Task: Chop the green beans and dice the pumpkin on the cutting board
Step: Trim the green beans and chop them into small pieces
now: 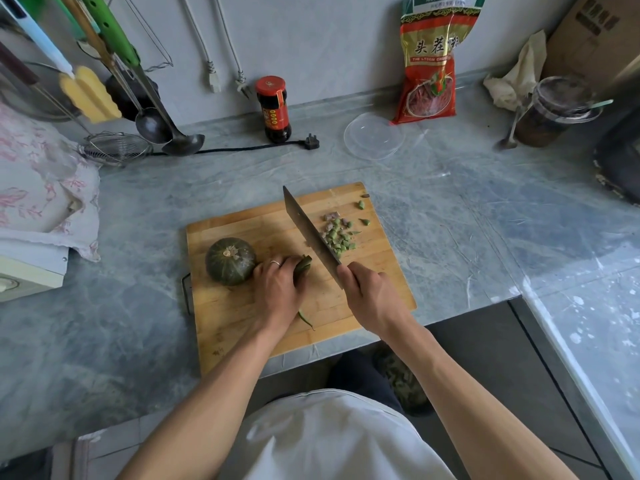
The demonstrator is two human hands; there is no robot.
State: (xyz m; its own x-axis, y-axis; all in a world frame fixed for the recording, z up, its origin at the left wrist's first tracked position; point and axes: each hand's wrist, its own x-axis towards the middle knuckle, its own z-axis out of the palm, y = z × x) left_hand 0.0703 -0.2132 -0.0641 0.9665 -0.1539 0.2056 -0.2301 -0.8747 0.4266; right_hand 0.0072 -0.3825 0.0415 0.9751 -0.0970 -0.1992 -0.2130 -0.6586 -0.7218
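A wooden cutting board [242,306] lies on the grey counter. A small dark green pumpkin [230,260] sits whole on its left side. My left hand [278,289] presses down a bundle of green beans [302,266]; their cut ends stick out past my fingers and a tail shows below my wrist. My right hand [367,292] grips the handle of a cleaver [308,230], whose blade is lifted and angled away to the upper left, just right of the bundle. A pile of chopped bean pieces [339,235] lies right of the blade.
A sauce jar [274,109] and a black plug stand behind the board. A clear plastic lid [374,136] and a red food bag [433,60] are at back right, a lidded jar with spoon [554,112] farther right. Ladles and a strainer [116,148] hang at back left.
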